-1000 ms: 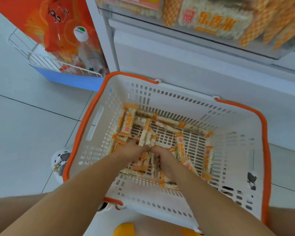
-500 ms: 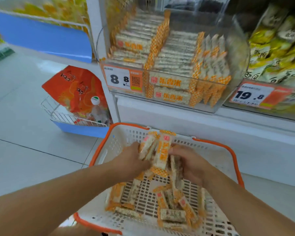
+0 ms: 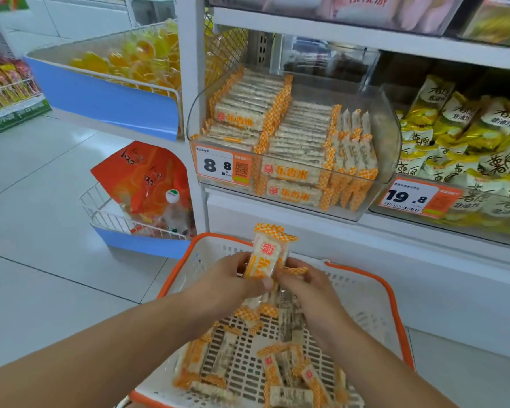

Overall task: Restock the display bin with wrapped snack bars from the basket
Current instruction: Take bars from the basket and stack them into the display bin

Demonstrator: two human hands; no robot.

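Two bare forearms, no sleeves in view, left hand (image 3: 233,278) and right hand (image 3: 309,290) ungloved, short trimmed thumbnail, no watch, rings or bracelets showing

The bars (image 3: 265,259) between my fingers wear glossy film wrappers. Below them my basket (image 3: 374,298) is matt white plastic with a smooth orange rim. The bin (image 3: 386,134) on the shelf is clear, shiny plastic, and the floor (image 3: 42,231) is smooth pale tile with a soft sheen.
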